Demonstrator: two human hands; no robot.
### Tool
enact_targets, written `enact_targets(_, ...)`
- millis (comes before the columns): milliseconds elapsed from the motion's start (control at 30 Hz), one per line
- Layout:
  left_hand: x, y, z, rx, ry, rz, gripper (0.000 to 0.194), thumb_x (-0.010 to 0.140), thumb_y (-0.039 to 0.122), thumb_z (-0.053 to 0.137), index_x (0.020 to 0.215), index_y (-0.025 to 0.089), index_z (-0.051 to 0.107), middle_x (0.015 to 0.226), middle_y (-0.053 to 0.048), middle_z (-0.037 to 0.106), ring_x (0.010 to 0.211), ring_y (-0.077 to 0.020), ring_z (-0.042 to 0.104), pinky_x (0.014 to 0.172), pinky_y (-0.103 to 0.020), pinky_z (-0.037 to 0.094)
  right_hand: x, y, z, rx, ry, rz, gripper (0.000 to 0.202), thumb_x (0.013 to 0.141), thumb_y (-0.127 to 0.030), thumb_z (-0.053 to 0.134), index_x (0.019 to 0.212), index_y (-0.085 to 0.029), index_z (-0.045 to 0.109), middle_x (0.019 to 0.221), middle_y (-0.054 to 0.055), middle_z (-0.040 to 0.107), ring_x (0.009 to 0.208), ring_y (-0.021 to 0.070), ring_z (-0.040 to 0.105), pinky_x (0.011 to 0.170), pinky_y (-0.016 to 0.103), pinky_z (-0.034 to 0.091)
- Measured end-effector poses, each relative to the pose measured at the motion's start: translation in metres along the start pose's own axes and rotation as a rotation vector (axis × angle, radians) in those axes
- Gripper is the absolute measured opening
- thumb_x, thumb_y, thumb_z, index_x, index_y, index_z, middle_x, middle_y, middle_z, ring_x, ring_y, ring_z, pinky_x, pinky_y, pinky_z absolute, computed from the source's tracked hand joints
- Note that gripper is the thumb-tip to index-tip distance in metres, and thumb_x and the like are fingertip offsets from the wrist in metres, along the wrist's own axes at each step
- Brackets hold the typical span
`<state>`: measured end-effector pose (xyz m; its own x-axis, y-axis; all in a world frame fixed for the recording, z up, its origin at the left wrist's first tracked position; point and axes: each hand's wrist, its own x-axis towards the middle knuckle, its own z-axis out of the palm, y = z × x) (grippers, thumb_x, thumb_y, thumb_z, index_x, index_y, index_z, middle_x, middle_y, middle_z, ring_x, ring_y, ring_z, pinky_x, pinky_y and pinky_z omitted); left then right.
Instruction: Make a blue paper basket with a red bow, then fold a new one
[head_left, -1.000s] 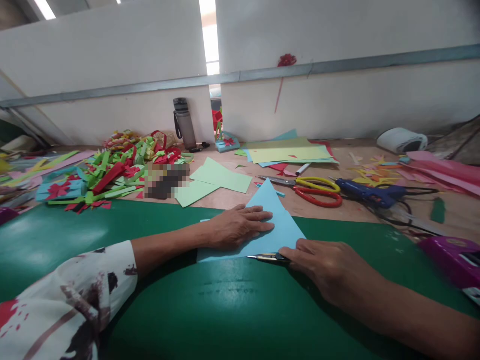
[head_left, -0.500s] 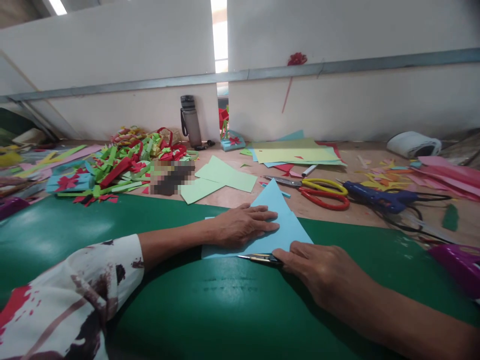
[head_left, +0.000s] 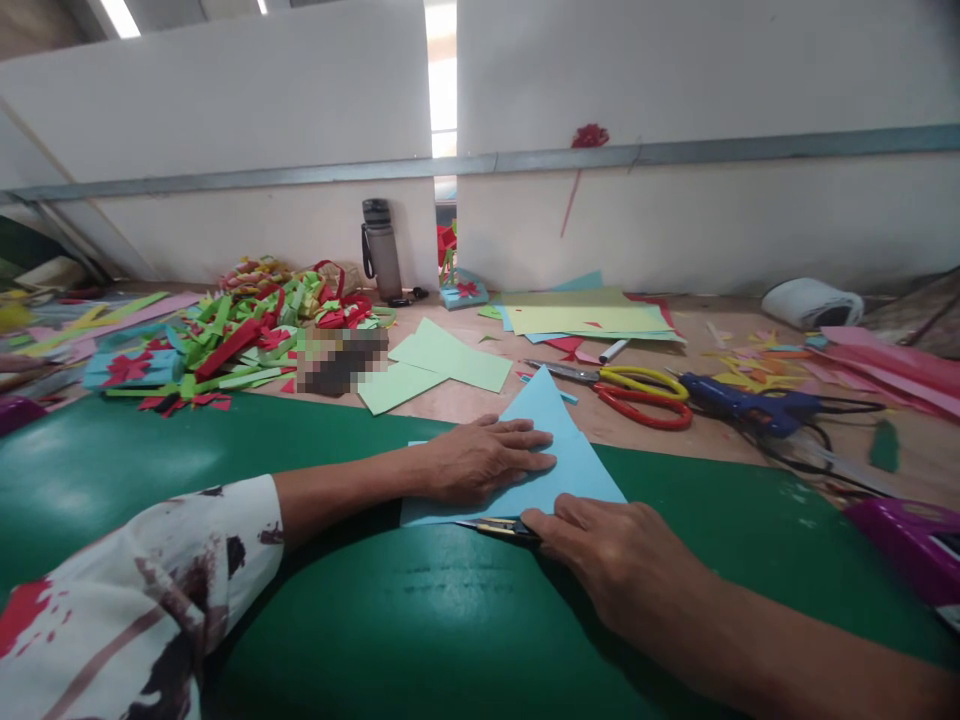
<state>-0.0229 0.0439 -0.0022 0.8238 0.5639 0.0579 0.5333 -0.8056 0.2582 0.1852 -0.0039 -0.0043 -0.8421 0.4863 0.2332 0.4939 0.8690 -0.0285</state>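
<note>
A folded sheet of light blue paper (head_left: 551, 425), its peak pointing away from me, lies on a green mat (head_left: 450, 630). My left hand (head_left: 484, 460) rests flat on the paper with its fingers stretched to the right. At the paper's near edge, my right hand (head_left: 600, 545) is closed around a utility knife (head_left: 499, 527). The blade points left and lies along the bottom fold; whether it is inside the fold is hard to make out.
Beyond the mat lie light green sheets (head_left: 450, 360), scissors (head_left: 637, 390) and a blue glue gun (head_left: 757, 400). Coloured paper strips (head_left: 240, 330) heap up at left, near a grey bottle (head_left: 381, 250). A purple object (head_left: 900, 540) sits at the right edge.
My right hand has slid the knife left along the paper's near edge. My left hand stays on the paper. The whole view has shifted slightly.
</note>
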Motion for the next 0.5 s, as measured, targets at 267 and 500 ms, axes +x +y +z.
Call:
enact_targets(267,0.001,-0.001,0.001,0.014,-0.003,0.005,0.039,0.099,0.026,0.028,0.136,0.021,0.040,0.149,-0.005,0.030,0.138,-0.0253,0.022,0.109,-0.045,0.017,0.014,-0.014,0.003,-0.017,-0.030,0.007,0.016,0.084,-0.010,0.050,0.092,-0.020,0.060,0.069,0.001,0.057,0.055,0.0142,0.046,0.049,0.029,0.014)
enact_targets(500,0.001,0.000,-0.001,0.029,-0.018,-0.002,0.039,0.099,0.025,0.030,0.137,0.020,0.039,0.149,-0.005,0.029,0.138,-0.0245,0.020,0.109,-0.044,0.017,0.023,-0.021,0.007,-0.009,-0.031,-0.008,0.017,0.083,-0.008,0.051,0.092,-0.019,0.061,0.071,0.002,0.060,0.057,0.0154,0.050,0.049,0.030,0.014)
